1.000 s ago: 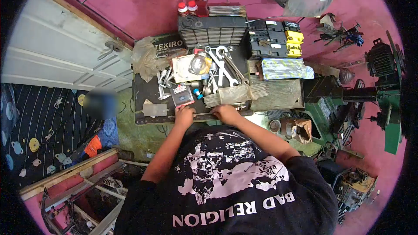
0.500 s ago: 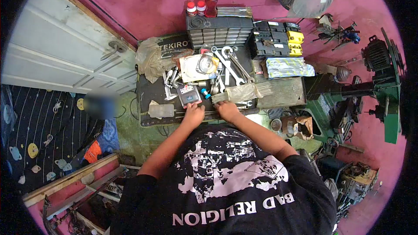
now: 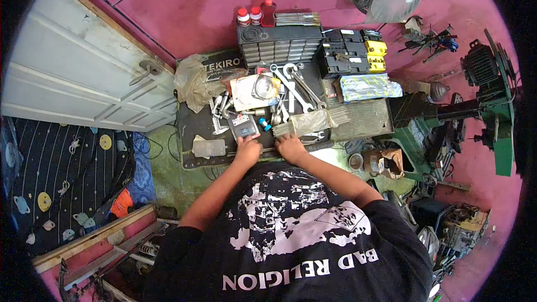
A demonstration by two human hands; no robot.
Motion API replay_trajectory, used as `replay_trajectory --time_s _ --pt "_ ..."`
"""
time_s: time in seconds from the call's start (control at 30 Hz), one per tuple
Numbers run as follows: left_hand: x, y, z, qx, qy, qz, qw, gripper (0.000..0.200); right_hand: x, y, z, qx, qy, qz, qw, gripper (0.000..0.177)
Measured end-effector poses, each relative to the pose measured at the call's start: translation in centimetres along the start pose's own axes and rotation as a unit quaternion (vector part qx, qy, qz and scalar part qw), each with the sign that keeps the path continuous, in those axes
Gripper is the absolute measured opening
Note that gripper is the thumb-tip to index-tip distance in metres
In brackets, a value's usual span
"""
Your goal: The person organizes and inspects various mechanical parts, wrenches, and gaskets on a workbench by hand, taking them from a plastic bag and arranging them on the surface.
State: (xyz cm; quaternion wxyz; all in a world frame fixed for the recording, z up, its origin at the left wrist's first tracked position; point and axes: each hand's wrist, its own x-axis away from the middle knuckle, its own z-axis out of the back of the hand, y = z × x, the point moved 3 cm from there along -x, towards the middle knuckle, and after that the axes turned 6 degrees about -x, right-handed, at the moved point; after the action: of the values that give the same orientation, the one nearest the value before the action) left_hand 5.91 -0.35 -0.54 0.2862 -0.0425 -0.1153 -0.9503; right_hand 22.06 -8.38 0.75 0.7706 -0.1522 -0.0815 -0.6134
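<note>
My left hand [image 3: 248, 150] is at the table's front edge, with fingertips closed on the lower edge of a small dark grey case with a red-and-white label [image 3: 243, 127]. Just right of the case lies a small blue cylindrical part [image 3: 264, 124]. My right hand [image 3: 291, 149] rests palm down at the same edge, fingers forward. It is beside a bundle of thin rods [image 3: 284, 128] partly wrapped in plastic [image 3: 312, 119]. Several wrenches [image 3: 295, 88] lie beyond. To the left are a caliper [image 3: 218, 124] and a clear plastic box [image 3: 209, 147].
A black drawer cabinet [image 3: 281, 50] stands at the back, with red-capped bottles [image 3: 255, 15] on top. Black and yellow cases [image 3: 351, 52] are stacked beside it. A green drill press [image 3: 502, 134] stands at right, a white door [image 3: 84, 72] at left.
The view has shifted slightly. Both hands stay at the table edge; the left fingers have shifted a little along the case's lower edge, and the objects around them keep their places.
</note>
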Motion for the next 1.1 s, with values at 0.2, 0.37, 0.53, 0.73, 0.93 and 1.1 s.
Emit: replay_trajectory --time_s 0.2,0.37,0.53,0.73,0.93,1.1 --pt "-0.3 0.0 -0.7 -0.023 -0.021 0.028 0.999 0.015 -1.3 1.0 -0.7 -0.014 -0.038 -0.006 0.999 0.024" --pt "0.2 0.1 -0.3 -0.011 -0.022 0.029 0.999 0.015 -2.5 1.0 -1.4 0.000 -0.047 0.004 0.999 0.026" --pt "0.0 0.0 -1.0 0.016 -0.038 0.049 0.998 0.015 -2.4 0.3 -1.5 0.057 -0.039 0.041 0.997 0.030" --pt "0.5 0.5 0.1 -0.035 0.008 0.018 0.999 0.015 -1.0 -0.2 -0.3 0.033 -0.017 0.058 0.998 0.032" --pt "-0.3 0.1 -0.3 -0.019 -0.056 0.033 0.998 0.015 -0.6 -0.6 -0.1 0.013 -0.053 0.042 0.998 0.029" --pt "-0.7 0.1 -0.6 -0.038 -0.111 0.042 0.992 0.017 -1.5 0.5 -1.0 -0.027 -0.075 0.009 0.997 0.028"
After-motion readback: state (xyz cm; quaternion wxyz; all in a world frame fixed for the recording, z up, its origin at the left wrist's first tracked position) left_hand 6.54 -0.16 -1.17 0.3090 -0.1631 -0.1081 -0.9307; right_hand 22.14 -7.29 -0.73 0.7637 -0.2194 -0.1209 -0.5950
